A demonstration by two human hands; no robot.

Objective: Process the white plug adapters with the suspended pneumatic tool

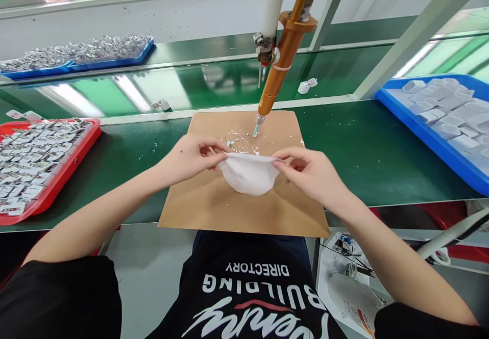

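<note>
A white cloth [250, 175] is stretched between my two hands above a brown cardboard sheet [244, 214]. My left hand [200, 156] pinches its left upper corner between thumb and fingers. The right upper corner is gripped by my right hand [305, 170], fingers curled. Just beyond the cloth, the pale tip of an orange dispenser-like tool [273, 86] points down at the cardboard, with white scraps [244, 136] scattered around it.
On the left sits a red tray [86, 150] of small white and metal parts. A blue tray [431, 148] of white pieces stands right. Another blue tray [110, 63] holds metal parts at the back left. A pale post [410, 33] rises behind the bench.
</note>
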